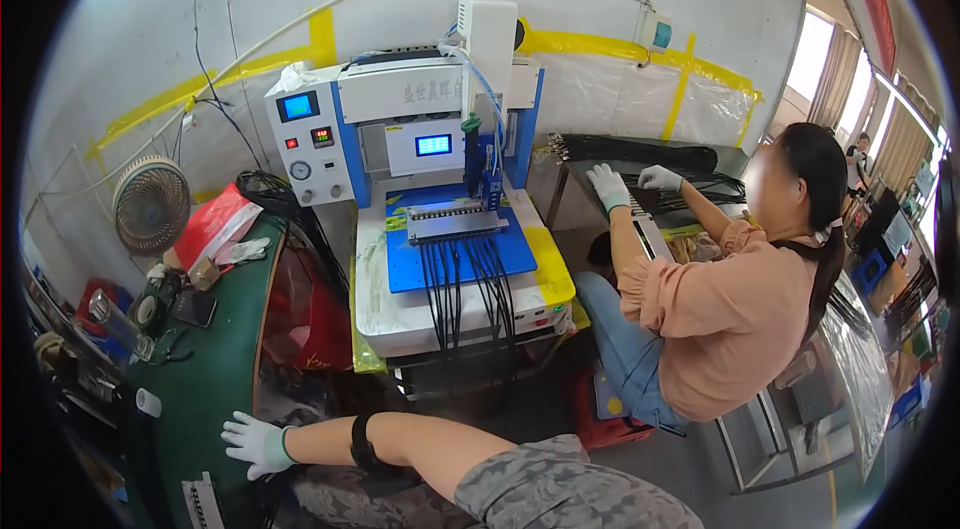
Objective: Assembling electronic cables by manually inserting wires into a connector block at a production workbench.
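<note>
My right hand [257, 445], in a white glove, is stretched out over the near edge of the green table [215, 379] at the left. Its fingers are spread and nothing shows in them; whether it touches the tabletop I cannot tell. Below it lies a metal strip fixture [203, 503], partly cut off by the view's rim, with dark cables beside it. My left hand does not show. Ahead stands a white benchtop machine [365, 314]; on its blue plate [410, 267] rests a metal cable fixture [458, 224], with black cables [440, 294] hanging down the front.
At the right a co-worker [725, 319] sits with gloved hands over black cables [640, 154] on another table. A fan [151, 205], a red bag [205, 229], tape rolls [150, 311], a phone [193, 308] and a white mouse-like object [148, 402] are at the left.
</note>
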A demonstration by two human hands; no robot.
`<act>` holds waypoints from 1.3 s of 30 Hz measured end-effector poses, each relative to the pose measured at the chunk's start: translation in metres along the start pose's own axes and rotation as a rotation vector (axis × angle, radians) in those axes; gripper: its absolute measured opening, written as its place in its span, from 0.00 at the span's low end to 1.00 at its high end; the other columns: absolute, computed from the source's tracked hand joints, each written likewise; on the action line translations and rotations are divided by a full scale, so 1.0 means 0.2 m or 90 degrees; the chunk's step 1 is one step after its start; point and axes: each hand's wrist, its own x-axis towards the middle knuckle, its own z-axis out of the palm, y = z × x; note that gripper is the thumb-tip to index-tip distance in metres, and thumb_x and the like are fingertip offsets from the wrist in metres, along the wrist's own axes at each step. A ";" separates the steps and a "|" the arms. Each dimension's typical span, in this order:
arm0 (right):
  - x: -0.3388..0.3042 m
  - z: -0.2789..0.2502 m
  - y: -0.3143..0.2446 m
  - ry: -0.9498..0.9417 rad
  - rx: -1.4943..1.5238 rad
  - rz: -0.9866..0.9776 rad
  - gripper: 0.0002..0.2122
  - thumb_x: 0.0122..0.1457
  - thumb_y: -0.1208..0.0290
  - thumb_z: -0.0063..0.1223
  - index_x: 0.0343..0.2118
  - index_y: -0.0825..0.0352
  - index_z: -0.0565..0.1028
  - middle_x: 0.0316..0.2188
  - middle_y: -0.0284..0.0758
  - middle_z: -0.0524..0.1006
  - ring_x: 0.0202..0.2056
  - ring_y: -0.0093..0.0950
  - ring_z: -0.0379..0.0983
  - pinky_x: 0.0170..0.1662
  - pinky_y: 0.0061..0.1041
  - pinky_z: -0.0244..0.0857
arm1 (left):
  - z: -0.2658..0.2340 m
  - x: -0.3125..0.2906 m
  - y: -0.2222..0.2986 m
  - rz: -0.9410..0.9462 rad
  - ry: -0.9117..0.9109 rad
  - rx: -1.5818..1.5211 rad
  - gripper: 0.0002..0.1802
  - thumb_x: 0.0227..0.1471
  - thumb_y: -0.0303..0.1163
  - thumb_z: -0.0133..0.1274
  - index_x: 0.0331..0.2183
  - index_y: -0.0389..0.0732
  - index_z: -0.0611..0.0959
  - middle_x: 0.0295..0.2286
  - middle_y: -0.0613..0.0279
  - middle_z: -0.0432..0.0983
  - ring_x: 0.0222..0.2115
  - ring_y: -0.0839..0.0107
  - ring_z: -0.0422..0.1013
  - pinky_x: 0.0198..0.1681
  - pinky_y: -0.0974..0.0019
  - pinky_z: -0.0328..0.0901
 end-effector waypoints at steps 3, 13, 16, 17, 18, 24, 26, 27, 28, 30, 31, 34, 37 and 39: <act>0.00 0.02 0.01 0.039 0.006 0.002 0.22 0.48 0.53 0.54 0.40 0.66 0.75 0.47 0.47 0.69 0.53 0.44 0.61 0.54 0.46 0.54 | 0.23 -0.24 0.17 0.040 0.008 0.032 0.35 0.55 0.40 0.57 0.57 0.43 0.59 0.39 0.55 0.71 0.32 0.64 0.70 0.35 0.53 0.69; 0.41 -0.14 -0.13 -0.014 0.050 0.221 0.13 0.59 0.56 0.44 0.27 0.54 0.79 0.34 0.34 0.77 0.36 0.37 0.73 0.38 0.41 0.66 | 0.46 -0.30 0.45 0.073 0.079 0.164 0.43 0.42 0.29 0.66 0.57 0.39 0.63 0.22 0.70 0.68 0.14 0.81 0.61 0.14 0.76 0.54; 0.46 -0.05 -0.07 -0.192 0.080 0.303 0.24 0.58 0.43 0.41 0.30 0.62 0.78 0.31 0.42 0.79 0.36 0.43 0.76 0.39 0.41 0.68 | 0.53 -0.28 0.49 0.027 0.065 0.262 0.50 0.42 0.40 0.67 0.60 0.35 0.59 0.16 0.67 0.69 0.12 0.78 0.64 0.15 0.74 0.59; 0.53 -0.05 -0.12 -0.254 0.079 0.304 0.26 0.57 0.41 0.41 0.30 0.63 0.78 0.32 0.42 0.79 0.36 0.44 0.76 0.40 0.41 0.68 | 0.49 -0.29 0.49 0.017 0.096 0.352 0.52 0.42 0.44 0.66 0.61 0.32 0.57 0.16 0.66 0.70 0.12 0.77 0.66 0.17 0.73 0.61; 0.56 -0.05 -0.13 -0.316 0.056 0.317 0.28 0.56 0.39 0.42 0.30 0.64 0.78 0.33 0.43 0.79 0.36 0.44 0.76 0.40 0.41 0.68 | 0.47 -0.29 0.45 -0.003 0.128 0.341 0.52 0.42 0.44 0.66 0.61 0.32 0.57 0.16 0.66 0.70 0.12 0.77 0.66 0.17 0.73 0.61; 0.70 0.04 -0.08 -0.446 0.055 0.301 0.30 0.53 0.37 0.45 0.34 0.67 0.79 0.36 0.46 0.79 0.41 0.45 0.74 0.45 0.38 0.66 | 0.40 -0.27 0.38 0.000 0.109 0.443 0.58 0.41 0.52 0.63 0.61 0.30 0.52 0.17 0.62 0.75 0.15 0.70 0.72 0.22 0.69 0.66; 0.68 0.04 -0.07 -0.441 0.063 0.291 0.30 0.53 0.37 0.45 0.35 0.67 0.79 0.36 0.46 0.79 0.42 0.45 0.74 0.46 0.37 0.66 | 0.39 -0.29 0.31 0.016 0.122 0.450 0.58 0.42 0.52 0.63 0.61 0.30 0.52 0.17 0.61 0.75 0.15 0.70 0.72 0.22 0.69 0.66; 0.66 0.03 -0.09 -0.414 0.087 0.284 0.30 0.53 0.38 0.46 0.34 0.68 0.79 0.36 0.47 0.78 0.42 0.46 0.73 0.46 0.38 0.65 | 0.38 -0.29 0.29 0.041 0.135 0.466 0.58 0.42 0.52 0.63 0.62 0.30 0.52 0.17 0.61 0.75 0.15 0.70 0.72 0.22 0.69 0.67; 0.65 0.02 -0.09 -0.384 0.111 0.274 0.30 0.53 0.38 0.47 0.34 0.69 0.78 0.36 0.48 0.78 0.42 0.46 0.73 0.47 0.38 0.64 | 0.38 -0.28 0.27 0.069 0.153 0.481 0.58 0.42 0.52 0.63 0.62 0.30 0.52 0.17 0.61 0.75 0.15 0.71 0.72 0.23 0.69 0.67; 0.53 0.08 0.04 -0.265 0.159 0.272 0.29 0.52 0.40 0.50 0.28 0.71 0.77 0.29 0.52 0.76 0.34 0.49 0.71 0.40 0.41 0.62 | 0.44 -0.29 0.34 0.068 0.136 0.425 0.56 0.42 0.53 0.62 0.61 0.31 0.54 0.20 0.57 0.76 0.21 0.64 0.74 0.26 0.66 0.68; 0.52 0.05 0.02 -0.265 0.149 0.266 0.28 0.52 0.42 0.52 0.27 0.72 0.76 0.28 0.51 0.76 0.32 0.47 0.72 0.38 0.39 0.63 | 0.44 -0.31 0.36 0.052 0.105 0.384 0.55 0.42 0.53 0.62 0.61 0.31 0.56 0.24 0.52 0.76 0.27 0.58 0.75 0.30 0.62 0.68; 0.49 0.03 -0.02 -0.245 0.207 0.308 0.22 0.53 0.52 0.57 0.24 0.74 0.74 0.20 0.44 0.75 0.24 0.34 0.71 0.31 0.33 0.63 | 0.38 -0.33 0.31 0.147 0.101 0.308 0.50 0.45 0.49 0.61 0.62 0.39 0.56 0.23 0.55 0.76 0.24 0.62 0.75 0.29 0.63 0.69; 0.51 0.02 0.00 -0.263 0.290 0.341 0.18 0.54 0.60 0.59 0.20 0.72 0.73 0.14 0.32 0.71 0.18 0.21 0.66 0.22 0.26 0.57 | 0.32 -0.42 0.36 0.070 -0.001 0.120 0.45 0.49 0.43 0.59 0.63 0.44 0.57 0.25 0.58 0.76 0.22 0.69 0.74 0.28 0.66 0.68; 0.49 0.03 0.08 -0.276 0.345 0.375 0.17 0.54 0.62 0.60 0.17 0.69 0.73 0.14 0.28 0.69 0.15 0.18 0.63 0.19 0.23 0.54 | 0.34 -0.41 0.30 0.146 -0.020 -0.019 0.41 0.51 0.38 0.58 0.62 0.43 0.59 0.29 0.60 0.76 0.21 0.75 0.72 0.27 0.69 0.68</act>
